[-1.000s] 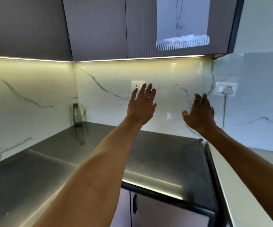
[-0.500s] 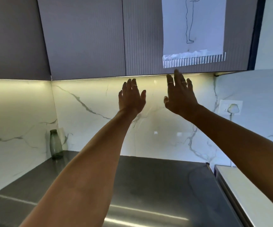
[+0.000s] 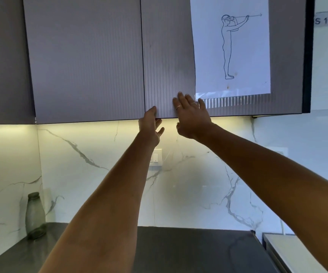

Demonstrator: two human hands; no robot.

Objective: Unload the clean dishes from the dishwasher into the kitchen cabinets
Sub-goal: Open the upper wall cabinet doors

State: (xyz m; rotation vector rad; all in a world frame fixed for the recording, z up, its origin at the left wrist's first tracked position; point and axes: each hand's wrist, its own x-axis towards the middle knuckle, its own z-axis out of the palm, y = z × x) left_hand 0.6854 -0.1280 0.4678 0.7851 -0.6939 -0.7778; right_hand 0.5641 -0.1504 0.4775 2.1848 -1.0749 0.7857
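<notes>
Head view shows the grey ribbed handleless cabinet door (image 3: 169, 62) overhead, stiff and probably light, best pulled by its bottom edge, where the left hand (image 3: 151, 125) hooks fingers underneath while the right hand (image 3: 191, 115) presses flat.

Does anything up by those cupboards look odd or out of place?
Yes: a white paper sheet with a line drawing of a standing figure is taped onto the grey ribbed cabinet door, its clear tape strip rippled. Nothing looks spilled or broken.
</notes>
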